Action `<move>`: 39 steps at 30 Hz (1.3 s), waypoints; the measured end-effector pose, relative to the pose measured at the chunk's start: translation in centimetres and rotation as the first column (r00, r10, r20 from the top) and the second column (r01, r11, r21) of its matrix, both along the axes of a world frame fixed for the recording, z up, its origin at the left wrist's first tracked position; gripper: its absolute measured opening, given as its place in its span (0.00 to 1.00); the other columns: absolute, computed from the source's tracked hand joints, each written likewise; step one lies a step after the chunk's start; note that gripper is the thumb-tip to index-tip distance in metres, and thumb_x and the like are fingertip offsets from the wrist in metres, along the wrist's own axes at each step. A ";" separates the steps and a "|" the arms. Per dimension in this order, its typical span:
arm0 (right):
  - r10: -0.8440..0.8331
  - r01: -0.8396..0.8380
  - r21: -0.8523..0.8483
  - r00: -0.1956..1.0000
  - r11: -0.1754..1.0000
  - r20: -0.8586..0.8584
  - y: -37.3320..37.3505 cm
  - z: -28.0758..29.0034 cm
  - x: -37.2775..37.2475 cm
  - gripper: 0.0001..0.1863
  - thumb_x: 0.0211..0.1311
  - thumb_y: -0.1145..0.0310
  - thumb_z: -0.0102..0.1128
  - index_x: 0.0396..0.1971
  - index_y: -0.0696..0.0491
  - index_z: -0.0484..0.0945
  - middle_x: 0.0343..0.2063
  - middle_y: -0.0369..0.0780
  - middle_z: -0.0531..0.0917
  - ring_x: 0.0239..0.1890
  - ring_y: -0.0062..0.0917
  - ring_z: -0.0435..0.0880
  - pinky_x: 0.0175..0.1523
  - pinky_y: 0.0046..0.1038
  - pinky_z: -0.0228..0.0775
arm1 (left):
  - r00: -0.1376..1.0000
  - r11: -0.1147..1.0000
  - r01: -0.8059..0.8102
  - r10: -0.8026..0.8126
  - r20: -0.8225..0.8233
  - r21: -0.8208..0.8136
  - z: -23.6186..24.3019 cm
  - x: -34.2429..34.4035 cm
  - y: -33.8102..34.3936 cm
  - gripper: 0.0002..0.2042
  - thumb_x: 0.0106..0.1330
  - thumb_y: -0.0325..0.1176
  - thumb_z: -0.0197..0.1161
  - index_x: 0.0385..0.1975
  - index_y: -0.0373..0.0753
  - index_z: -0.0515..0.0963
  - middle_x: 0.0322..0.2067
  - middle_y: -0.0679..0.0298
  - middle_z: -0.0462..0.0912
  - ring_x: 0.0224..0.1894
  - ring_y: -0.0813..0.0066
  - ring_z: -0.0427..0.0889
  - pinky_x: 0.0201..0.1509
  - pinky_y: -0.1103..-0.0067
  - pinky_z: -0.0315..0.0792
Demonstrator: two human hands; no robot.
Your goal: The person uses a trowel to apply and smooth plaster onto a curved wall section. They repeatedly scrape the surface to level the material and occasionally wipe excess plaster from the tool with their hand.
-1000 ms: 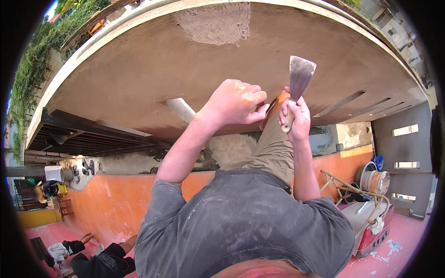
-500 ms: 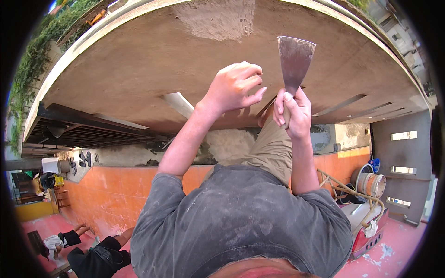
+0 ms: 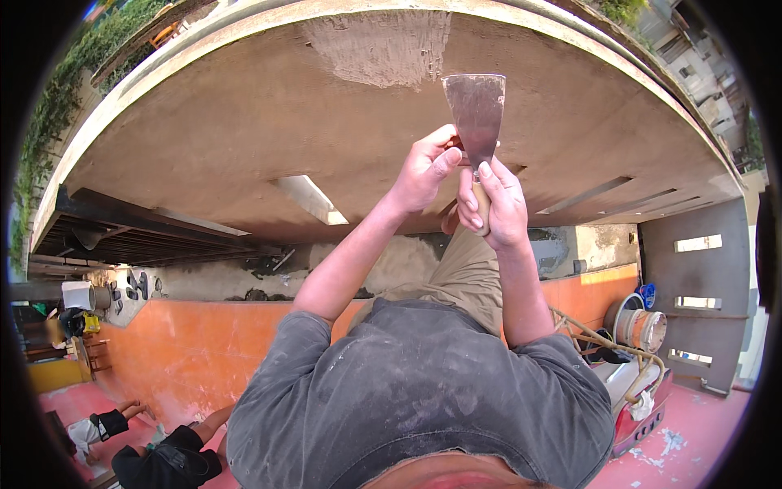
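My right hand (image 3: 498, 200) grips a putty knife (image 3: 476, 114) by its pale handle. Its wide, dark metal blade points up and away from me, with a worn, lighter edge. Beside the lower left of the blade is my left hand (image 3: 428, 167), fingers reaching behind the metal and partly hidden by it. Its thumb stands apart in front, and the hand is not closed round the tool. Beyond both hands rises a brown plastered wall (image 3: 244, 122), with a lighter, rough patch (image 3: 379, 49) near its top edge.
Narrow slots (image 3: 309, 198) pierce the wall low down. At right stand a plastered bucket (image 3: 639, 330) and a tan metal frame (image 3: 611, 334) over a red-sided object. An orange ledge (image 3: 204, 334) runs behind me. Two people (image 3: 167, 460) are at lower left, near a pink floor (image 3: 676, 456).
The putty knife and my right hand have shifted left. My left hand has moved right and slightly down, its fingers now behind the blade. The view has shifted slightly.
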State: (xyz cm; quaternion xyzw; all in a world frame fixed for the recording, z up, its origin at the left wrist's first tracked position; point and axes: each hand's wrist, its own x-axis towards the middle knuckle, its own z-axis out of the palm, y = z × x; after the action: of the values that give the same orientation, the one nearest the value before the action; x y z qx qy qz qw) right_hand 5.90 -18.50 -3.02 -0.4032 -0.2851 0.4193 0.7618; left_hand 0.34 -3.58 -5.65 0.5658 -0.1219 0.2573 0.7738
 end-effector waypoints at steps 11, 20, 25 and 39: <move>0.117 -0.110 0.052 0.983 0.993 -0.141 2.7 -2.8 1.3 0.10 0.83 0.59 0.39 0.44 0.50 0.63 0.16 0.37 0.66 0.09 0.17 0.60 0.12 0.19 0.57 | 0.949 0.920 -0.204 0.102 -0.297 -0.334 3.6 3.1 0.2 0.24 0.79 0.49 0.48 0.30 0.33 0.77 0.21 0.60 0.80 0.21 0.72 0.81 0.29 0.74 0.78; 0.099 -0.078 0.110 0.974 0.991 -0.203 3.7 -1.0 0.4 0.12 0.83 0.57 0.38 0.42 0.50 0.64 0.15 0.35 0.66 0.08 0.17 0.60 0.11 0.20 0.56 | 0.928 0.926 -0.266 0.170 -0.331 -0.269 5.8 3.0 0.6 0.22 0.78 0.47 0.53 0.30 0.33 0.78 0.21 0.62 0.79 0.18 0.74 0.80 0.22 0.77 0.75; 0.040 -0.018 0.108 0.979 0.994 -0.202 3.9 0.3 -0.1 0.16 0.83 0.60 0.40 0.35 0.55 0.66 0.16 0.36 0.67 0.09 0.16 0.62 0.11 0.20 0.57 | 0.944 0.944 -0.208 0.125 -0.306 -0.256 7.3 2.9 1.3 0.21 0.78 0.46 0.52 0.31 0.33 0.78 0.19 0.61 0.79 0.18 0.74 0.80 0.22 0.76 0.74; -0.044 0.047 0.022 0.992 0.999 -0.122 4.0 1.4 -0.3 0.14 0.82 0.61 0.40 0.36 0.54 0.66 0.16 0.35 0.67 0.08 0.16 0.61 0.10 0.19 0.55 | 0.936 0.916 -0.258 0.159 -0.313 -0.307 7.8 3.0 0.8 0.21 0.78 0.46 0.53 0.27 0.35 0.78 0.17 0.62 0.78 0.17 0.74 0.79 0.21 0.77 0.73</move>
State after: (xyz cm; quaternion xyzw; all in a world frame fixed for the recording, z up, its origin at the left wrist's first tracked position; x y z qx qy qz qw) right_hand 5.60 -14.49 -1.59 -0.3738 -0.2340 0.4220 0.7921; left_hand 3.29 -2.74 2.15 0.4628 0.0979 0.2730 0.8377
